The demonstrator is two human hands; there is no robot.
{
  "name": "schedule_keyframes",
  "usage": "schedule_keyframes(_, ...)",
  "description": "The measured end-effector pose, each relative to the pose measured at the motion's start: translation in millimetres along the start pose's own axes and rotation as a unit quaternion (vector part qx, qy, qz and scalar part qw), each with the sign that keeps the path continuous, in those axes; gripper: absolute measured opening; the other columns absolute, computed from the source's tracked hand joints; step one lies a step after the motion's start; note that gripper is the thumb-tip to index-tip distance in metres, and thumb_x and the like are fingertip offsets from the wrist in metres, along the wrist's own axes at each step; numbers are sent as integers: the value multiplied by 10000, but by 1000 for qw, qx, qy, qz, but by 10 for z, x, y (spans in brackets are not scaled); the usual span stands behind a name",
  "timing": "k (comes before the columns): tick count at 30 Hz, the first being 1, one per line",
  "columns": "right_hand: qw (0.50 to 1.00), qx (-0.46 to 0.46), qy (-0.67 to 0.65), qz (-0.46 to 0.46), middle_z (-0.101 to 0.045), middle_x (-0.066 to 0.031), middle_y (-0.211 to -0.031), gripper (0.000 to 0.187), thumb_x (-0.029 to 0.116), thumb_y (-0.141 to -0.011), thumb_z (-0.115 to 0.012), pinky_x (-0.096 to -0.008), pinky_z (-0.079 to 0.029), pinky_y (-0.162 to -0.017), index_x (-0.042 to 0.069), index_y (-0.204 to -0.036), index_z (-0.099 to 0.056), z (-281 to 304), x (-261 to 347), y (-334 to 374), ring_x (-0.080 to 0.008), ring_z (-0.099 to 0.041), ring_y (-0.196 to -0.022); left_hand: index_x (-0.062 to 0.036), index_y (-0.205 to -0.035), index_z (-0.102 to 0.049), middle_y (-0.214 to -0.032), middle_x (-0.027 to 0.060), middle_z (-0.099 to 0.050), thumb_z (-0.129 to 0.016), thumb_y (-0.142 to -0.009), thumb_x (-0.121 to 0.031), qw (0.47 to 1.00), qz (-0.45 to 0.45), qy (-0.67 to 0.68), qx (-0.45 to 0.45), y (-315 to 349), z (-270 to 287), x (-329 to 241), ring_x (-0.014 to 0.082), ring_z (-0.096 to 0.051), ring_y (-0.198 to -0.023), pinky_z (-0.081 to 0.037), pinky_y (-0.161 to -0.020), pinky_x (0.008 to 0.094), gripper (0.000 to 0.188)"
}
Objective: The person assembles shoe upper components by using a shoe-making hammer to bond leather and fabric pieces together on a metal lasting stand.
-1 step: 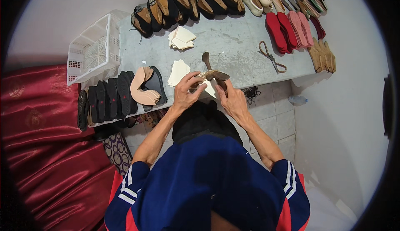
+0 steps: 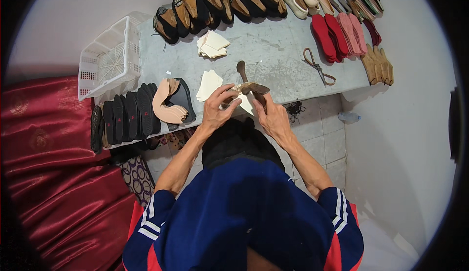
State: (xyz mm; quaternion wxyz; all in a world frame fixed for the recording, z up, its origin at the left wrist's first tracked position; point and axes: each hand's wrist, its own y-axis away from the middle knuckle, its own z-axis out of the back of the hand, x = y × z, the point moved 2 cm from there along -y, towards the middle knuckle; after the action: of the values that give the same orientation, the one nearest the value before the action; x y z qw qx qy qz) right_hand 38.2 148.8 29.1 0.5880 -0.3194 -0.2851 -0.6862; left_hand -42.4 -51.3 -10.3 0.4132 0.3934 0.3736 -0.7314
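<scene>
My left hand (image 2: 218,109) is closed, its thumb and fingers pinching the edge of a small cream piece (image 2: 237,88) in front of my waist. My right hand (image 2: 274,119) is closed round the dark lower part of a brown tool with a broad, flattened head (image 2: 256,90); its exact kind is hard to make out. The head lies against the cream piece, between both hands. Just beyond them, a brown rod with a rounded, spoon-like end (image 2: 241,67) points away from me. A white sheet (image 2: 247,106) shows below the fingers, partly covered.
Cream sheets (image 2: 209,85) lie left on the grey table (image 2: 273,56), near black soles (image 2: 132,114) and beige insoles (image 2: 168,102). Scissors (image 2: 320,67) and red insoles (image 2: 328,39) lie right. Black shoes (image 2: 210,2) line the back; a white basket (image 2: 110,58) stands at the left.
Almost nothing differs. My left fingers have shifted very slightly at the cream piece; the right hand and its tool stay where they were.
</scene>
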Motion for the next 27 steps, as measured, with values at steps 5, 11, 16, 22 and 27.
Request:
schedule_keyframes(5, 1000, 13, 7, -12, -731, -274, -810, 313, 311, -1077, -635, -581, -555, -665, 31, -1202, -572, 17, 13, -11, -516, -724, -788, -49, -1068, -810, -1294, 145, -731, -853, -904, -148, 996, -65, -57, 30, -15, 77, 38, 226, -777, -892, -615, -770, 342, 196)
schedule_keyframes(11, 1000, 16, -20, -6, -745, -272, -873, 314, 293, -1088, -617, -564, -554, -684, 51, -1283, -574, 90, 81, -18, -509, -726, -812, -56, -1056, -813, -1281, 141, -741, -850, -912, -187, 991, -97, -90, 28, -35, 95, 19, 250, -783, -887, -615, -768, 360, 198)
schedule_keyframes(16, 999, 24, 2, 25, -756, -266, -876, 315, 291, -1083, -618, -577, -564, -696, 55, -1285, -560, 32, 54, 12, -508, -735, -824, -51, -1060, -807, -1290, 135, -736, -854, -906, -170, 994, -79, -71, 31, -21, 74, 10, 225, -780, -862, -614, -749, 340, 200)
schedule_keyframes(22, 1000, 17, -6, 21, -743, -268, -838, 291, 267, -1073, -630, -584, -549, -659, 31, -1229, -561, -10, 71, 19, -516, -723, -794, -30, -1062, -799, -1300, 145, -730, -856, -903, -141, 996, -68, -44, 28, 12, 77, 36, 196, -765, -844, -611, -739, 322, 202)
schedule_keyframes(27, 1000, 17, -3, 23, -730, -277, -814, 284, 280, -1080, -623, -586, -543, -656, 31, -1202, -564, -17, 55, -16, -518, -721, -792, -7, -1055, -796, -1313, 165, -721, -862, -893, -102, 999, -38, 9, 16, 57, 103, 65, 183, -751, -862, -605, -771, 325, 200)
